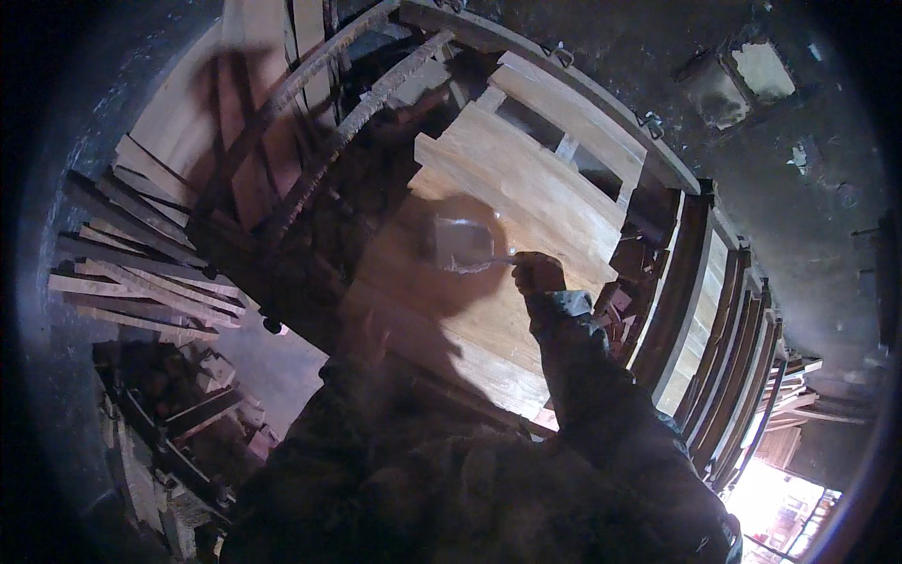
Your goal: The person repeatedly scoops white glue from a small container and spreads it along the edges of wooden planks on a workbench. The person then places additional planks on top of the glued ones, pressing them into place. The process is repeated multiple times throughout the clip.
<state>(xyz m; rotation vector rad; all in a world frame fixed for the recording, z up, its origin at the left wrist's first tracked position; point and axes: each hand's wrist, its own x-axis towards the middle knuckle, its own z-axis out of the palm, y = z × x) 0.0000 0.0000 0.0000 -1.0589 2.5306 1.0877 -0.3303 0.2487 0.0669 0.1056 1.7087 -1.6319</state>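
Observation:
My right hand (540, 274) is closed on the thin end of a small tool, too dark to identify, with a whitish tip (474, 265). The tip lies over the near edge of a square, pale, translucent container or patch (460, 237); the shadow hides which. It rests on a light-brown wooden panel (507, 320) made of boards, with my shadow across it. My left hand (374, 340) is a dim shape near the panel's left edge, with its fingers lost in the dark.
More pale boards (564, 103) lie at the far side, with gaps between them. Curved metal rails (357, 113) stand at the left. Stacked wood strips (150, 273) lie farther left. Upright planks (686, 320) line the right, and offcuts fill a bin (188, 414) at lower left.

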